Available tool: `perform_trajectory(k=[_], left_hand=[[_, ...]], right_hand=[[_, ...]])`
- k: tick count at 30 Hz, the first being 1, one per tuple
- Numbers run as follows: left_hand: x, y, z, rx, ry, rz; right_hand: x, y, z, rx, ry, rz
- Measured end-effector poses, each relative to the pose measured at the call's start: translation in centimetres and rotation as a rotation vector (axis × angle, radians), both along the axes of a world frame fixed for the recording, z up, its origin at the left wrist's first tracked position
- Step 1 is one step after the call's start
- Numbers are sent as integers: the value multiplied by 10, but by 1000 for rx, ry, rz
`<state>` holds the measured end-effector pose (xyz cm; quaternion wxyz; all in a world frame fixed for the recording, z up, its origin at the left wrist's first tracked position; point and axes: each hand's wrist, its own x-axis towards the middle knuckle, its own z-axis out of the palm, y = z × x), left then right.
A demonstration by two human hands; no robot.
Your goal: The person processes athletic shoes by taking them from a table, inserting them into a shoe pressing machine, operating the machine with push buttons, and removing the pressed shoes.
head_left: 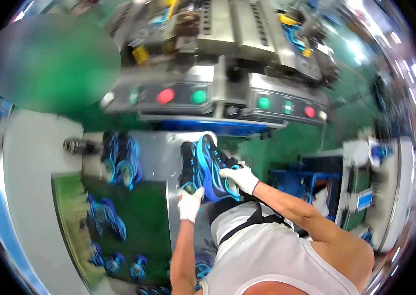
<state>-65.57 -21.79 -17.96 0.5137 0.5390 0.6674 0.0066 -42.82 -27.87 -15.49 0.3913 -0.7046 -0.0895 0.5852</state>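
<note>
Two black and blue sneakers are held side by side in front of my body, toes pointing away from me. My left hand (190,204), in a white glove, closes on the heel end of the left sneaker (187,160). The right sneaker (209,167) is tilted so that part of its blue sole shows. Its heel end is gripped by my right hand (241,178), also white-gloved, from the right side. Beneath the sneakers lies a grey metal surface (161,162). Fingertips on the far sides of both sneakers are hidden.
Ahead stands a metal machine with a control panel (183,96) of red and green buttons. To the left, more blue and black sneakers (122,157) rest beside and on a green belt (144,221). A blue cart (291,182) stands at right. A blurred oval covers the upper left.
</note>
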Motion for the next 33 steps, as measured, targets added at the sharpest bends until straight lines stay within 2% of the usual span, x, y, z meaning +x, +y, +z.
perform_trajectory(k=[2,4,5,6,7,8,9,10,11,12,14,15,16,18,20,22,23,24,25,26,28,29,30,32,33], left_hand=[[19,-19,-55,115,-71,-77],[84,-15,48,21,-67,-250],[100,-25,42,176,-97,-380],[107,-32,35,332,-134,-477],[138,-46,105,70,-220,-471],[144,-58,72,397,-287,-572],[152,-32,130,289,-281,-662],[187,-58,120,312,-248,-758],[221,-85,109,338,-217,-853],[249,-106,125,336,-280,-919],[298,-142,126,250,-438,-1066],[327,-160,135,248,-223,-1152],[361,-182,169,79,-223,-1223],[413,-211,141,124,-566,-1258],[487,-252,134,315,-676,-1388],[548,-319,198,274,-585,-1540],[579,-347,199,421,-542,-1570],[610,-375,190,572,-481,-1596],[636,-403,184,602,-482,-1664],[661,-429,178,633,-487,-1730],[710,-465,130,619,-871,-1637],[734,-481,119,615,-928,-1662],[757,-495,111,605,-983,-1684],[799,-518,113,571,-897,-1713],[803,-525,126,531,-861,-1708]], right_hand=[[27,-52,-20,72,-36,-89],[47,-91,16,205,-55,-349],[56,-113,45,126,-73,-436],[61,-136,56,161,-111,-482],[63,-163,44,143,-180,-545],[66,-190,32,127,-243,-601],[56,-174,106,18,-175,-715],[81,-230,102,65,-51,-855],[86,-258,97,176,-37,-1032],[94,-281,103,290,-26,-1196],[104,-330,111,540,-222,-1496],[105,-358,125,406,-159,-1606],[116,-381,124,409,-185,-1650],[130,-438,147,259,-368,-1675],[165,-493,117,255,-903,-1763],[199,-539,155,54,-934,-1741],[216,-564,151,-238,-1222,-1579],[240,-591,125,-509,-1070,-1454],[264,-618,100,-749,-915,-1276],[283,-617,117,-645,-1071,-1443],[320,-626,105,-672,-1009,-1438],[334,-637,92,-608,-1077,-1414],[349,-647,109,-645,-894,-1372],[381,-676,98,-812,-1076,-1378],[394,-682,114,-838,-1006,-1397]])
